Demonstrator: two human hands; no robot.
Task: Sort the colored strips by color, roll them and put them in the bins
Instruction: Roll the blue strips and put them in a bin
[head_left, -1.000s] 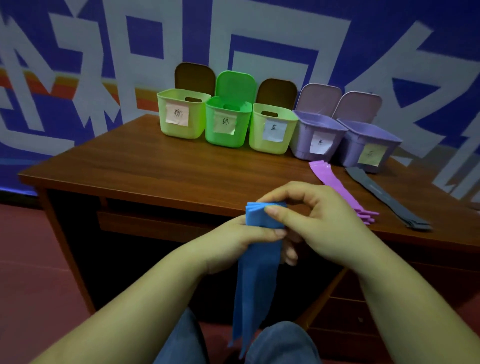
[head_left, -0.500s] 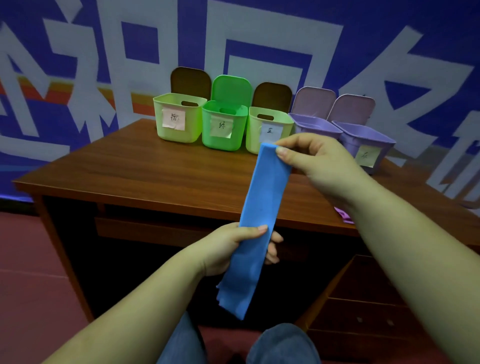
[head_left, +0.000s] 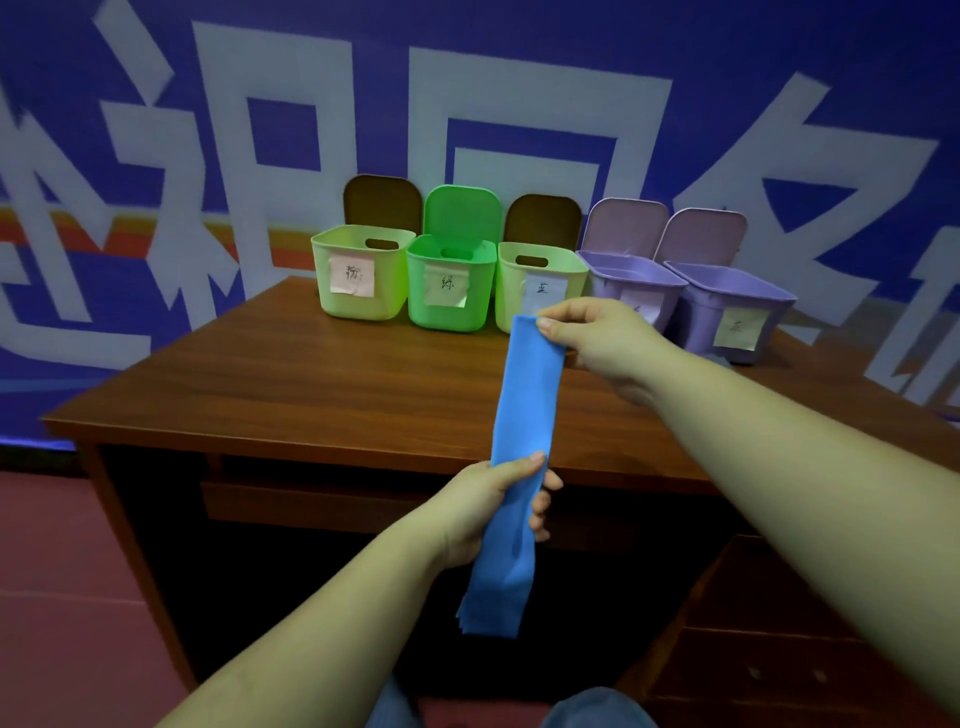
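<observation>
Two bare hands hold a bundle of blue strips stretched in the air over the near edge of the wooden desk. The right hand pinches the far, upper end between thumb and fingers, just in front of the bins, while the left hand grips the bundle lower down, thumb on top and fingers curled beneath, near the desk's front edge. Below the left hand the loose ends hang free and fan slightly; how many strips are stacked there I cannot tell. Five small bins stand in a row at the far side of the desk with their lids tipped up: a pale green bin at the left, a bright green bin next to it, another pale green bin, then two purple bins, one partly hidden by the right hand and one at the far right. Each carries a paper label with handwriting too small to read with any confidence; the label on the first purple bin is mostly covered by the hand. The right forearm hides much of the desk's right side. Behind everything hangs a blue wall banner with large white characters, cut off at the edges. At the bottom of the view, the person's knees in blue fabric are barely seen.
</observation>
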